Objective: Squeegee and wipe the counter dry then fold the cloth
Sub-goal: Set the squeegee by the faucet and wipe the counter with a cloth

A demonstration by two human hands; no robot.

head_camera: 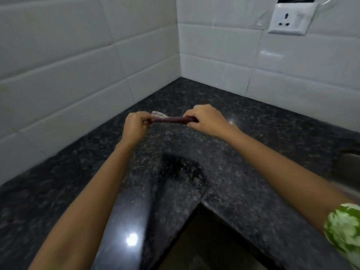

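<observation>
On the far left, white wall tiles [58, 65] rise behind our dark speckled worktop [243, 162], which wraps around a corner. Moving inward, our left hand [134, 126] is closed in a pinch on the left end of the cloth [171, 119], with a pale checked corner of it poking up just beside the fingers. The cloth itself reads as a thin dark-red band stretched between our 2 hands, near the back corner of the worktop. Whether it rests on the stone or is lifted just clear of it, we cannot tell; the picture is blurred there.

Next comes our right hand [204, 119], likewise clenched on the cloth's right end, knuckles up. Further right, a wall socket [290, 18] sits high on the tiles, and a green-and-white sleeve [344, 230] shows at the lower right edge.

The relation that matters: the cloth's long axis runs left to right, straight across us, with 1 hand on each end and both about equally far out. We judge this to be the folding step, so the likely next fold brings 1 end over to the other, or turns the band toward us.
</observation>
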